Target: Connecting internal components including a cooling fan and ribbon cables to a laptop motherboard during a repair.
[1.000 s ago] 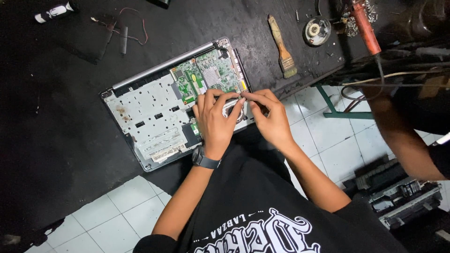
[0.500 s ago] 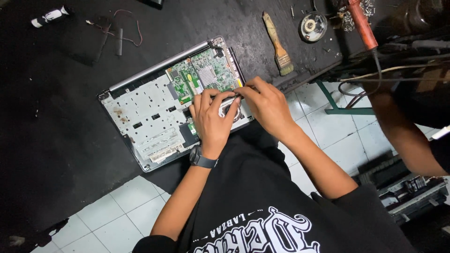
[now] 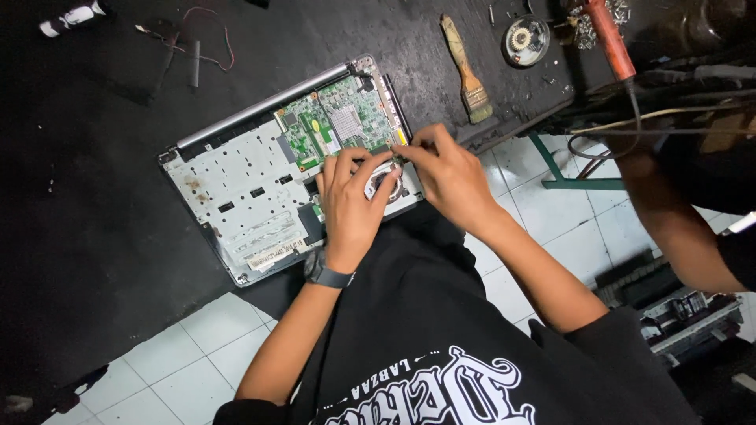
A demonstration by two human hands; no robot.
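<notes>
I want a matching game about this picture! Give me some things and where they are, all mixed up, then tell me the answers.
Things:
1. brush
2. watch
3. green board
4. round tin

Places:
A. on the left wrist
B. inside the open laptop
C. near the table's top edge, right of the brush
D. lying on the dark table, right of the laptop

Pairs: 1-D, 2-A, 3-B, 4-C
</notes>
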